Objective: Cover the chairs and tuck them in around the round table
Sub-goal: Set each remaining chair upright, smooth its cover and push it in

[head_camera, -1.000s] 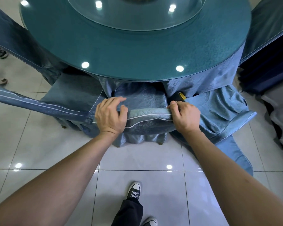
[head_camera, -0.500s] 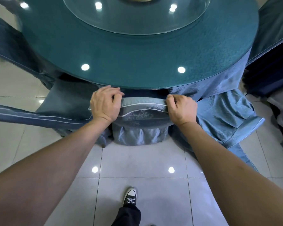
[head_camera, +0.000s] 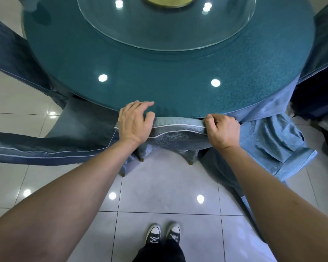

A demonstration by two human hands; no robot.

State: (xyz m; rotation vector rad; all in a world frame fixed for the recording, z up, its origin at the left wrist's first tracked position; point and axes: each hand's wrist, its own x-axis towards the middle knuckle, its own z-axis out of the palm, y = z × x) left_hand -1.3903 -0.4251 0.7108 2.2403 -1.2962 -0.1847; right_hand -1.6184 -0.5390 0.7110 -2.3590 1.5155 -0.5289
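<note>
A chair in a blue patterned cover with white piping [head_camera: 178, 136] stands right against the near edge of the round table [head_camera: 159, 87], its seat hidden under the teal glass top. My left hand [head_camera: 134, 122] grips the left end of the chair's top rail, thumb over the fabric and fingers reaching onto the table edge. My right hand [head_camera: 222, 129] is curled round the right end of the same rail. Only the backrest and two wooden leg tips show.
A covered chair [head_camera: 51, 148] stands at the left, and another [head_camera: 278, 148] at the right has loose, crumpled fabric. A glass turntable [head_camera: 167, 29] sits mid-table. Dark covered furniture [head_camera: 322, 91] is at the far right. My shoes [head_camera: 163, 235] stand on the glossy tiles.
Both hands have pushed the chair forward until its back meets the table edge. My feet have stepped closer and now stand together.
</note>
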